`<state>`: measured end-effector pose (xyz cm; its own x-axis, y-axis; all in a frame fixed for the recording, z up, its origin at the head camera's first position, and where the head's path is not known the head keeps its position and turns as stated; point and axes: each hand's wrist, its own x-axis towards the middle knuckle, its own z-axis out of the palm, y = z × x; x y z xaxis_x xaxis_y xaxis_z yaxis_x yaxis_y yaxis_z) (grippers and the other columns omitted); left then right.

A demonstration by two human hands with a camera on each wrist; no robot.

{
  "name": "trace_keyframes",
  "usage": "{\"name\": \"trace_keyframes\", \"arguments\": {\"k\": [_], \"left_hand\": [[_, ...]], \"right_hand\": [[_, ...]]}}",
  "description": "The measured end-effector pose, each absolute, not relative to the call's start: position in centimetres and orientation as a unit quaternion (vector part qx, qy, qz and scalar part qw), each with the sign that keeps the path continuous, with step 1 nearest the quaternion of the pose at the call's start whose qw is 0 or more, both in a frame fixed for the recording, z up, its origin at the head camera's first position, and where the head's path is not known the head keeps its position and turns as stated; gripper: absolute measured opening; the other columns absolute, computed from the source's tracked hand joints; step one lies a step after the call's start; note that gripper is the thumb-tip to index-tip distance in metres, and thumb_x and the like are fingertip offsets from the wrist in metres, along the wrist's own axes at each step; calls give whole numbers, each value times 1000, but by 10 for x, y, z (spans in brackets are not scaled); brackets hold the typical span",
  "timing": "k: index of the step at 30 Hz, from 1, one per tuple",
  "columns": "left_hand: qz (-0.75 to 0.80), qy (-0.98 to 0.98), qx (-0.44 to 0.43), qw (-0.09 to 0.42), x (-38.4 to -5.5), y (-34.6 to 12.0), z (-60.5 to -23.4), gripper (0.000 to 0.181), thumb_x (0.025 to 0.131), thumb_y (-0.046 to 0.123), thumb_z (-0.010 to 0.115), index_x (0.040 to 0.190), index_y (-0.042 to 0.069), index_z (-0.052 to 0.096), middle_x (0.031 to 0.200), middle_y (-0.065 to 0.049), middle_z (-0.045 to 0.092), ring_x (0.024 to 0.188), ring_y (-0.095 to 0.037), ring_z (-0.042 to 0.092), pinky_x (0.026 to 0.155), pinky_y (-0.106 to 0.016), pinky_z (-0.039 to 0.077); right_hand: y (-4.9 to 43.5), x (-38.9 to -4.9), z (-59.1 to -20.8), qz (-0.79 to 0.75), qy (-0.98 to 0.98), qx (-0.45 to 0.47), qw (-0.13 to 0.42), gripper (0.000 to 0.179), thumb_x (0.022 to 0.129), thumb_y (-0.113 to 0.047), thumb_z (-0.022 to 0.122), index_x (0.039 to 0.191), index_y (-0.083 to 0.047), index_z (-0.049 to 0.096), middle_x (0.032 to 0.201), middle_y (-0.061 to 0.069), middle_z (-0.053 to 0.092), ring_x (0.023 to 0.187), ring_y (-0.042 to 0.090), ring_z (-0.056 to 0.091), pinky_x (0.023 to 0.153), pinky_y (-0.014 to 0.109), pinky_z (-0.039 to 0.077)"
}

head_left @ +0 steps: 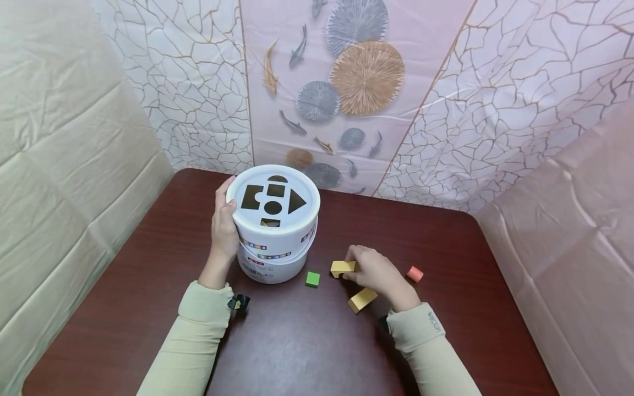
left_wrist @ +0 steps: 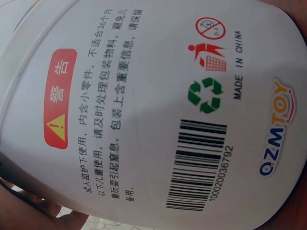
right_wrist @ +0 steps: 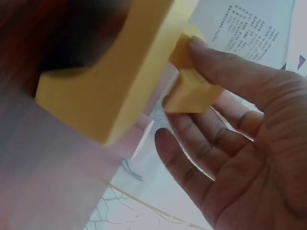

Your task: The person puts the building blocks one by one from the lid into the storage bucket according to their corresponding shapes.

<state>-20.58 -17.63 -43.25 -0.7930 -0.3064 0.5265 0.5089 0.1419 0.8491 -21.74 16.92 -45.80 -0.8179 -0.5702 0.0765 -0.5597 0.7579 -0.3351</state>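
Note:
A white toy bucket (head_left: pixel 269 258) stands upright on the table, its lid (head_left: pixel 310 193) cut with several shaped holes. My left hand (head_left: pixel 224 234) holds the bucket's left side, with the thumb at the lid's rim. In the left wrist view, printed text and a barcode (left_wrist: pixel 199 165) cover the bucket's wall. My right hand (head_left: pixel 378 272) pinches a yellow arch block (right_wrist: pixel 192 96) between thumb and fingers, right of the bucket. Beneath that hand lies a second yellow arch block (head_left: pixel 362 301), large and close in the right wrist view.
Between the bucket and my right hand sits a green block (head_left: pixel 312 279). A red cylinder (head_left: pixel 415 274) lies to the right of my right wrist. Behind the dark red-brown table (head_left: pixel 421 225) hangs a patterned cloth (head_left: pixel 198 82), and plain cloth (head_left: pixel 569 220) flanks both sides.

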Motion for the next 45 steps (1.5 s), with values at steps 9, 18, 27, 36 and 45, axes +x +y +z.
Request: {"name": "trace_keyframes", "arguments": {"k": [9,18,27,36,45], "left_hand": [[-652,-686,-80,314,-206,-177,-433,60,95,28,34,151,9,40,147,-6,50,131,-17,46,108,-30,32],[-656,-681,-81,314,-207,-177,-433,59,95,27,33,151,8,41,147,-7,50,131,-18,46,108,-30,32],[-657,-682,-80,311,-206,-177,-431,58,96,27,34,151,12,42,147,-4,50,132,-17,46,108,-30,32],[-648,-697,-73,299,-204,-177,-433,60,95,27,33,152,9,39,147,-2,50,132,-16,45,108,-33,32],[-638,-703,-77,305,-203,-178,-429,59,95,23,32,152,11,40,150,-2,47,137,-16,42,112,-34,29]], "right_hand": [[162,-215,-445,-307,879,-359,-71,31,86,-18,79,113,-8,69,98,-1,64,83,16,61,70,39,55],[145,-217,-398,-422,819,-339,-189,26,92,-18,73,117,-13,72,99,-3,70,69,9,63,59,24,51],[88,-247,-339,-477,772,-356,-225,20,96,-17,68,112,-9,76,86,4,73,73,13,68,67,24,54],[0,-285,-322,-410,803,-408,-144,29,100,-24,62,122,-9,72,118,3,71,102,11,65,87,23,51],[-19,-290,-331,-299,810,-482,-149,24,99,-11,62,120,-3,72,112,7,69,96,14,62,84,25,47]]}}
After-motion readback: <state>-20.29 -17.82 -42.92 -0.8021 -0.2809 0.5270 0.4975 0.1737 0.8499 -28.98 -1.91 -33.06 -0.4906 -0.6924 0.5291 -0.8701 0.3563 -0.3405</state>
